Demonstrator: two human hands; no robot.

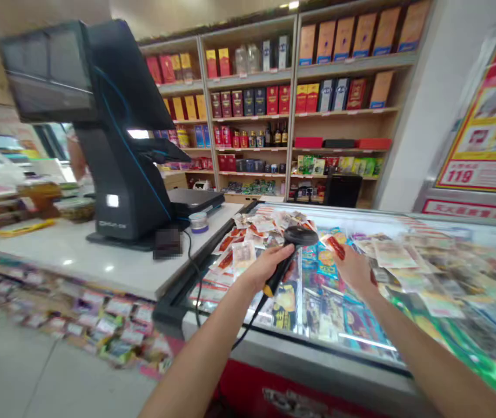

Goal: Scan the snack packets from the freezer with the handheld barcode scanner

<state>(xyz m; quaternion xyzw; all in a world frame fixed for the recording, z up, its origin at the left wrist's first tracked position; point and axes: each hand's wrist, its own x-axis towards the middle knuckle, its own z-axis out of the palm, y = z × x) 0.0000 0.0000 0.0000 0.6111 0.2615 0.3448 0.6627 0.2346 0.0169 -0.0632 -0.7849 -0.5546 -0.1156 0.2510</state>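
My left hand [269, 264] is wrapped round the handle of a black barcode scanner [300, 235], whose rounded head points away from me. A cable trails from the yellow-ended handle down past my forearm. In my right hand [355, 268] is a small packet of reddish-brown snack [333, 246], pinched at its near end and close to the right of the scanner head. Both hands are above the glass top of a chest freezer [347, 351]. Similar snack packets [243, 255] lie in a loose pile on the glass to the left, and other clear packets [398, 255] are heaped to the right.
A black point-of-sale terminal [121, 151] stands on the white counter [73, 261] at left, near a small round tub [198, 222]. Shelves of boxed goods [269, 101] line the back wall. Packaged goods [112, 319] hang along the counter's front.
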